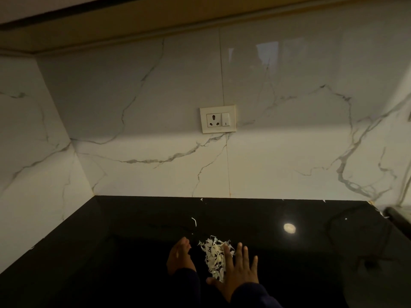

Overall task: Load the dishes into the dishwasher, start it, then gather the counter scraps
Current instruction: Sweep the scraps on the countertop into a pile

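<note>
Dark navy sleeves [189,285], bare hands

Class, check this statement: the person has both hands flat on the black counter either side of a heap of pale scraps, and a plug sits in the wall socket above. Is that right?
Not quite. The head view shows the wall socket with nothing plugged in. The rest holds: the left hand and right hand lie on the black counter either side of the heap of pale scraps.

This is a home kitchen: a glossy black worktop [266,252] runs into a corner of white marble-look wall tiles [133,107], with a wall socket and switch [218,119] above it and shredded vegetable scraps [214,256] on the surface.
</note>
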### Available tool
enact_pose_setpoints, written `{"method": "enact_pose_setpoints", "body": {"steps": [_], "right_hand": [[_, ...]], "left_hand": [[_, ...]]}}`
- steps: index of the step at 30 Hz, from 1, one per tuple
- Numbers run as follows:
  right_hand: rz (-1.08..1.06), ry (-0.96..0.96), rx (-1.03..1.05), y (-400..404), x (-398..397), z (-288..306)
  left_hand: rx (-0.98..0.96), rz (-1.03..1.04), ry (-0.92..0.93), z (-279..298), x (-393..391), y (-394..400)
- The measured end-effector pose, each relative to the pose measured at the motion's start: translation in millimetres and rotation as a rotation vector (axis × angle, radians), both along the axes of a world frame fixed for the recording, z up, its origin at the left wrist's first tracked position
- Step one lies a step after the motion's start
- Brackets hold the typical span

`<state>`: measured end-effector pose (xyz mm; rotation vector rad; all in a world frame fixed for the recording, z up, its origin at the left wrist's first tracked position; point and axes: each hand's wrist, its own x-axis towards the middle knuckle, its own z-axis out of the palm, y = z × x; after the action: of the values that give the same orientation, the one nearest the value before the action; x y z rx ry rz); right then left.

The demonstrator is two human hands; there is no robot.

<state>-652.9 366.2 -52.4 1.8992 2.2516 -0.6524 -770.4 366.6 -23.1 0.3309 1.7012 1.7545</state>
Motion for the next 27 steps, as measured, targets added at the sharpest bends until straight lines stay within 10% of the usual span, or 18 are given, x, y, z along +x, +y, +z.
{"method": "enact_pose_setpoints", "body": {"steps": [27], "right_hand": [[0.337,0.187,0.116,50.7,-10.5,7.5]], "left_hand": [[-0.067,0.051,-0.081,-5.2,-2.4,15.2]]}}
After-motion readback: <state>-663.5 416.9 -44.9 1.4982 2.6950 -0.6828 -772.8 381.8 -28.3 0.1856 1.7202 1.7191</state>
